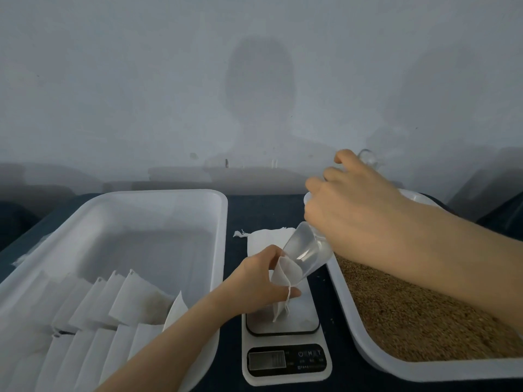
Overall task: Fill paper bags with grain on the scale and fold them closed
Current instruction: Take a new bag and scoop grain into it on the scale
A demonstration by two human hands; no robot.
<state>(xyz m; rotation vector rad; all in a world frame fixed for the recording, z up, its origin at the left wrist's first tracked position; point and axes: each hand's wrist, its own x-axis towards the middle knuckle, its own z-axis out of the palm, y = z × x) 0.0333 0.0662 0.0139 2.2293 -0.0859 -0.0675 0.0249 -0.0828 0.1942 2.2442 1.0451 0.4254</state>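
Clear plastic scoop (307, 250) was tipped into the mouth of the paper bag (283, 278), which stood on the scale (285, 360) at lower centre: filling was in hand. The left grip (254, 284) pinched the bag's rim open; the right grip (348, 210) curled round the scoop. Next probably called for a slow pour against the display. Grain (410, 312) lay lower right, folded bags (127, 295) lower left, neither in the way

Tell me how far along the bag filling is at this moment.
Done: rows of folded white bags lie in the left tray. In hand: the left hand holds a bag open on the scale while the right hand tips a clear scoop into it. Left: folding this one, plus spare bags behind the scale; grain lies in the right tray.
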